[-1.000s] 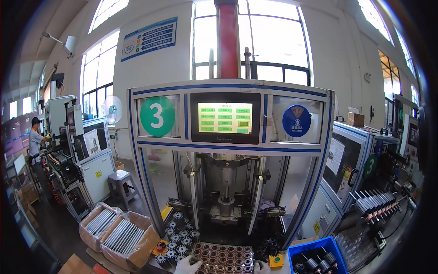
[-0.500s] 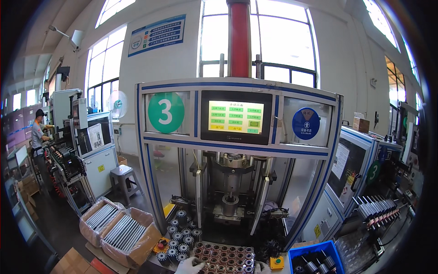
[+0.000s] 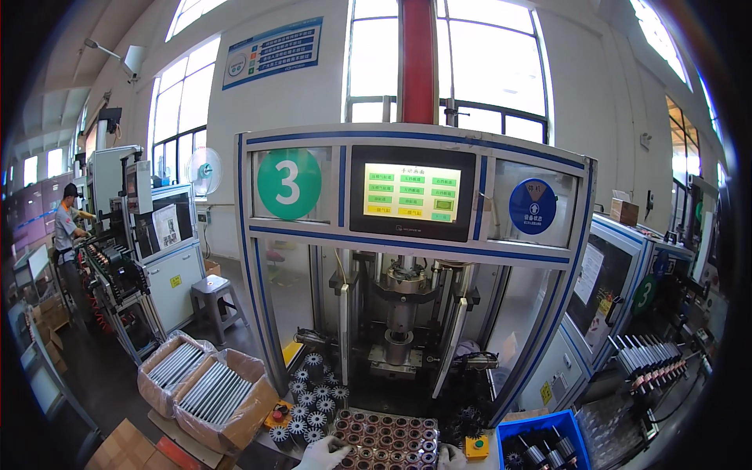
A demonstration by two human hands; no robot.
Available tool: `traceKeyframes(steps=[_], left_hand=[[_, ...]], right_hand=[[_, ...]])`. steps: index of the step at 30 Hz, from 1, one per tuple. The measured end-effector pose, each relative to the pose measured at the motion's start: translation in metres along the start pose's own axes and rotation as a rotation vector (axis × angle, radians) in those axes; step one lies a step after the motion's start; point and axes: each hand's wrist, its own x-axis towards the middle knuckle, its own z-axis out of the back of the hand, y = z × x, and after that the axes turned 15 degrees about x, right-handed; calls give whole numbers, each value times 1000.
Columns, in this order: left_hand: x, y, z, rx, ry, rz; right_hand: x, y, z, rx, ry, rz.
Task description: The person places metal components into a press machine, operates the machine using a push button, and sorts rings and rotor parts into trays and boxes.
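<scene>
At the lower edge of the head view, a tray [image 3: 435, 424] packed with rows of small copper-coloured rings lies in front of the machine. My gloved left hand [image 3: 323, 454] is closed at the tray's left edge, thumb and fingers against it. On the opposite side my right hand [image 3: 451, 457] grips the right edge, partly cut off by the picture's lower rim. Dark slotted motor cores [image 3: 315, 419] with pale, star-shaped tops stand in a group just beyond my left hand. The press fixture [image 3: 398, 345] with its metal cylinder is farther back, inside the frame.
A yellow box with a green button [image 3: 476, 447] and a blue bin [image 3: 540, 442] of shafted parts sit to the right. On the left are a red-button box [image 3: 278, 415] and cartons of metal rods [image 3: 215, 399]. A touch screen [image 3: 413, 192] hangs above. Another person [image 3: 66, 223] works far left.
The view has shifted slightly, so the machine appears a little farther right. Both hands remain at the tray's sides, with no clear movement of the tray against the machine.
</scene>
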Motion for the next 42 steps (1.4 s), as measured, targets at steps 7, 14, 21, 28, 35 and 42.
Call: traceKeyframes(steps=[7,14,21,28,35,42], left_hand=[[4,-5,-3,-48,-22,-8],[-6,0,10,47,17,-19],[25,-6,4,234,231,-320],[24,-14,-9,479,298,-437],[34,-18,-2,442,418,-502],[29,16,-11,418,396,-440]], right_hand=[[2,18,6,-4,15,-7],[-9,23,-6,49,-15,19],[-5,35,9,-13,-89,133],[15,52,6,54,78,-69],[3,51,13,80,82,-143],[-6,49,-5,43,17,-113]])
